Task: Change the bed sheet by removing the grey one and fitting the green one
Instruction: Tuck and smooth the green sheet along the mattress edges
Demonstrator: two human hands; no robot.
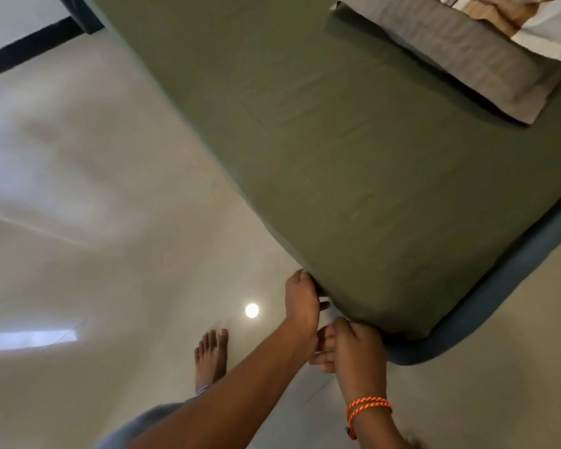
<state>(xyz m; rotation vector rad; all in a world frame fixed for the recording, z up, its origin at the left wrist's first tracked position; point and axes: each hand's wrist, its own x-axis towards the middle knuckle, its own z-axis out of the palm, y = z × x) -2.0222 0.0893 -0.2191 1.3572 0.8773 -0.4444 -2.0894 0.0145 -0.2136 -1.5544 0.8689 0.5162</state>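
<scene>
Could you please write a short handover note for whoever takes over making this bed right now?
Left hand: at the near corner of the mattress, fingers curled on the edge of the green sheet.
Right hand: orange bracelet at the wrist, gripping the sheet's hem just below the same corner.
Green sheet: spread over the whole visible top, a few creases.
Folded grey cloth and pillow: on the far end of the bed.
Done: grey sheet off the mattress, green one on.
Left: finish tucking this corner over the blue bed frame; other corners are out of view, so check them.
</scene>
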